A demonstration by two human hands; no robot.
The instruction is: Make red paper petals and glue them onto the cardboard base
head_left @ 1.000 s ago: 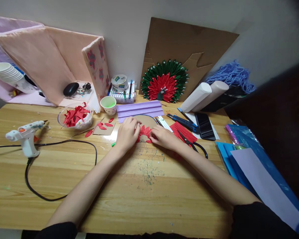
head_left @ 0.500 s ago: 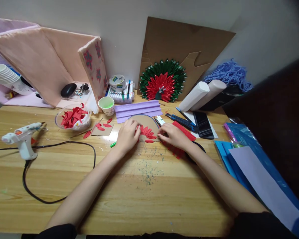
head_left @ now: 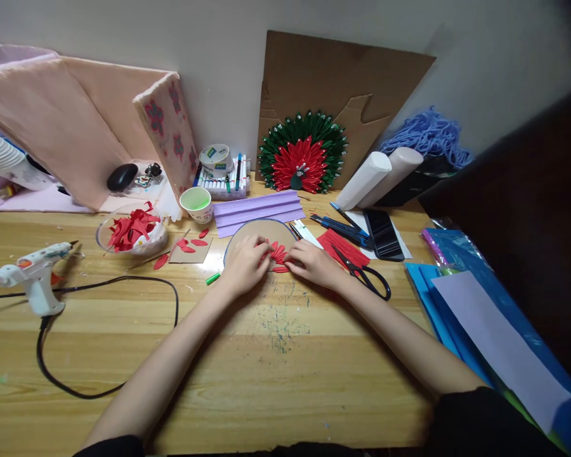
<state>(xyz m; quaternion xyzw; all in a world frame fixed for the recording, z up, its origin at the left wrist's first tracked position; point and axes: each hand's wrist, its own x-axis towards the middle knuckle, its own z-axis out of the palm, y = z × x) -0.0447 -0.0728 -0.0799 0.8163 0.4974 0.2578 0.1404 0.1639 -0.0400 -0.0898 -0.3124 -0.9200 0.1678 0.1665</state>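
A half-round cardboard piece (head_left: 259,230) lies on the wooden table (head_left: 276,374) with red paper petals (head_left: 280,255) stuck along its lower edge. My left hand (head_left: 244,262) rests on the cardboard's left part, fingers curled and pressing on the petals. My right hand (head_left: 313,262) meets it from the right, fingertips pinched on a petal. Loose red petals (head_left: 193,243) lie on a small cardboard scrap to the left. A bowl of red paper scraps (head_left: 132,229) stands further left.
A glue gun (head_left: 31,275) with a black cord (head_left: 105,330) lies at the left. Black scissors (head_left: 364,273) lie on red paper right of my hand, near a phone (head_left: 383,233). A finished red-green fan (head_left: 302,153) leans on cardboard. Blue paper sheets (head_left: 461,317) lie right.
My right hand went out to the red paper at the right, then came back to the petals. My left hand stayed on the cardboard. The view drifted slightly.
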